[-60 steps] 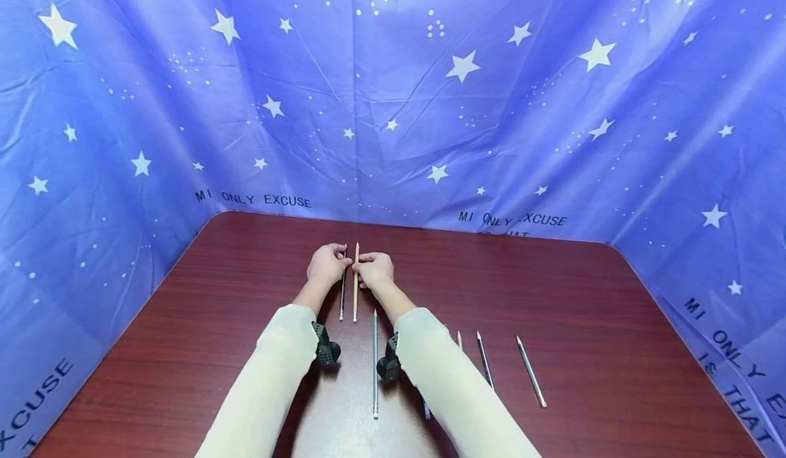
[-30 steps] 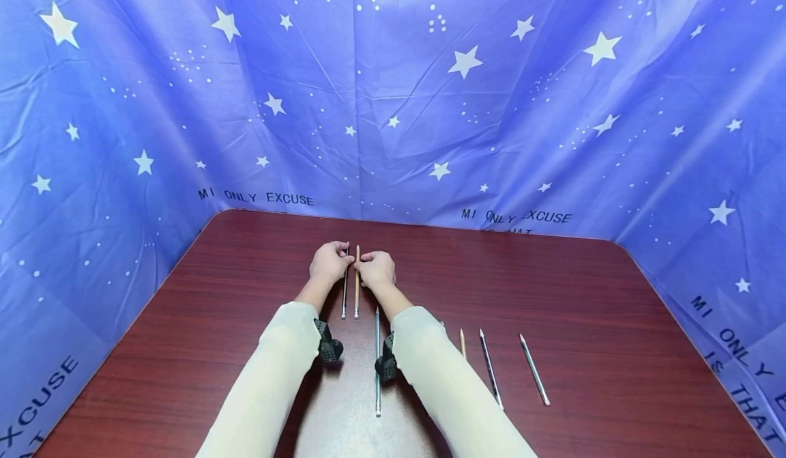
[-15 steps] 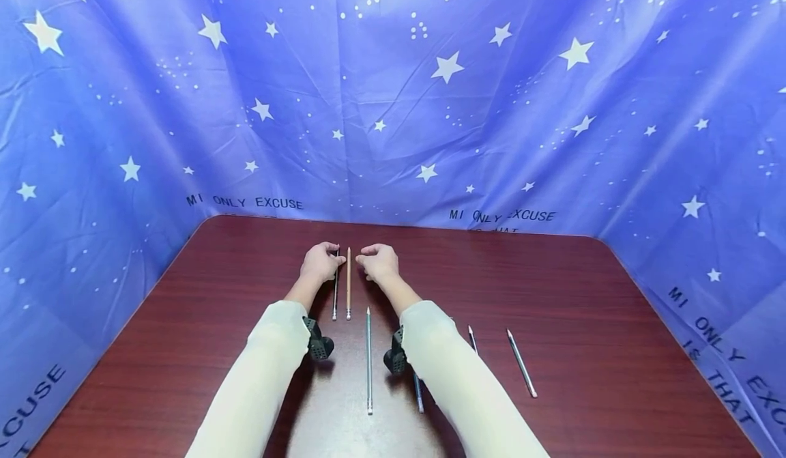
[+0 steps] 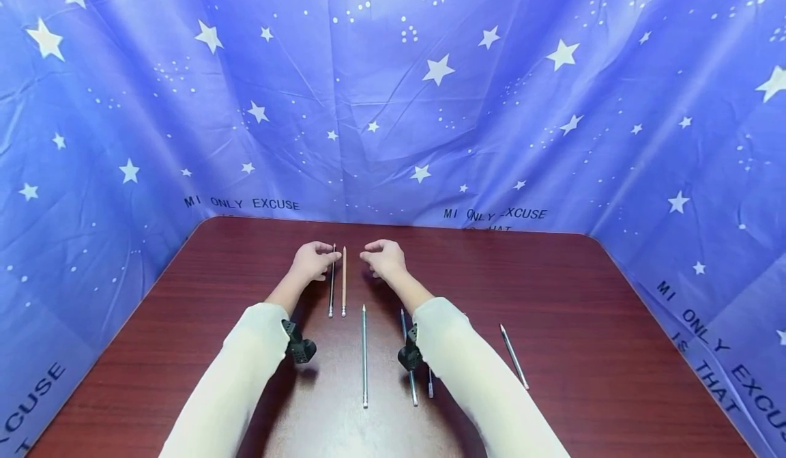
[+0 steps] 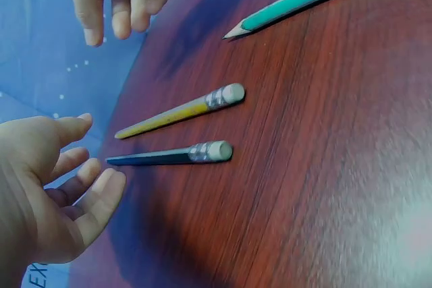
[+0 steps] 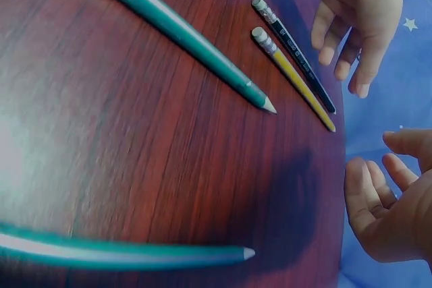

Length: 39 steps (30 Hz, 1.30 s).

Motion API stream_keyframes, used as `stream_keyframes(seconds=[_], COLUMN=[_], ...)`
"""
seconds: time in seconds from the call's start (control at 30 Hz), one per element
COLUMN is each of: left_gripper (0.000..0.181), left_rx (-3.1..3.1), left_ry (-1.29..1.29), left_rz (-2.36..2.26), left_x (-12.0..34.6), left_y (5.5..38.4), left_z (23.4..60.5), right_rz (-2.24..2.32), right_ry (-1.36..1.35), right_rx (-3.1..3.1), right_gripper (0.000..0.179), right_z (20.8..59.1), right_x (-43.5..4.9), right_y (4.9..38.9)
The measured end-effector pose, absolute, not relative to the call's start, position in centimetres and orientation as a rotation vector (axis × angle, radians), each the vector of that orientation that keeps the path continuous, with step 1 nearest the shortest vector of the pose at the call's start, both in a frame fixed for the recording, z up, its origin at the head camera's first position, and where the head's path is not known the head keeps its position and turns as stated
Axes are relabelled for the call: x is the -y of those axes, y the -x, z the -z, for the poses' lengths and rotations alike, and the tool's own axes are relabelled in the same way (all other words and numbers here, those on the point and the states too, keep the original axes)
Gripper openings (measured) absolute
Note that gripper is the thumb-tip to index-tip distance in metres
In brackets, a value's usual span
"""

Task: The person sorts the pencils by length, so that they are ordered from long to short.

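Yellow pencil and black pencil lying side by side, hands loose on either flank
The yellow pencil (image 4: 344,284) is flat on the table (image 4: 614,376), just right of the black pencil (image 4: 331,297), both with erasers toward the person. Left hand (image 4: 312,262) is relaxed by the black one; can't really tell if its fingertips touch it. Right hand (image 4: 386,261) is released too, fingers softly bent, apart from the yellow one. Nearer the person there's a green pencil (image 4: 365,359), and a starry blue curtain (image 4: 368,55) hangs behind it all.
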<state>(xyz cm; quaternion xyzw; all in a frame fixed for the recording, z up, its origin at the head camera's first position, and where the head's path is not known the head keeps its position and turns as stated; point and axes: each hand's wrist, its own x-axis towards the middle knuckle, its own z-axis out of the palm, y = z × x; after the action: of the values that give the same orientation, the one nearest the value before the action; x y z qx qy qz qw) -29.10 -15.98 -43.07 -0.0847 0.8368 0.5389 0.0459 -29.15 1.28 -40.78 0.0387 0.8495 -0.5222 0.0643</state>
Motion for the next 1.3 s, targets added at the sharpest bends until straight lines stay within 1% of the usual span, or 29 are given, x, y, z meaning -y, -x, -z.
stream_keyframes(seconds=[0.4,0.77,1.3], left_gripper=[0.041,0.033,0.027], left_rx=[-2.627,-2.632,-2.628], left_ry=[0.112,-0.070,-0.154], left_rz=[-1.578,-1.522,-1.432], left_x=[15.5,13.7,13.0], left_y=[27.4,25.9,23.5], left_z=[41.7,40.8,41.0], right_rz=[1.561,1.520,1.455], right_ry=[-0.028,0.056,0.109], right_rx=[-2.580,-2.567,-2.519], right_gripper=[0.031,0.034,0.034], right_z=[40.0,39.6,39.3], right_x=[-3.5,-5.6,-8.3], right_y=[27.9,26.8,23.9])
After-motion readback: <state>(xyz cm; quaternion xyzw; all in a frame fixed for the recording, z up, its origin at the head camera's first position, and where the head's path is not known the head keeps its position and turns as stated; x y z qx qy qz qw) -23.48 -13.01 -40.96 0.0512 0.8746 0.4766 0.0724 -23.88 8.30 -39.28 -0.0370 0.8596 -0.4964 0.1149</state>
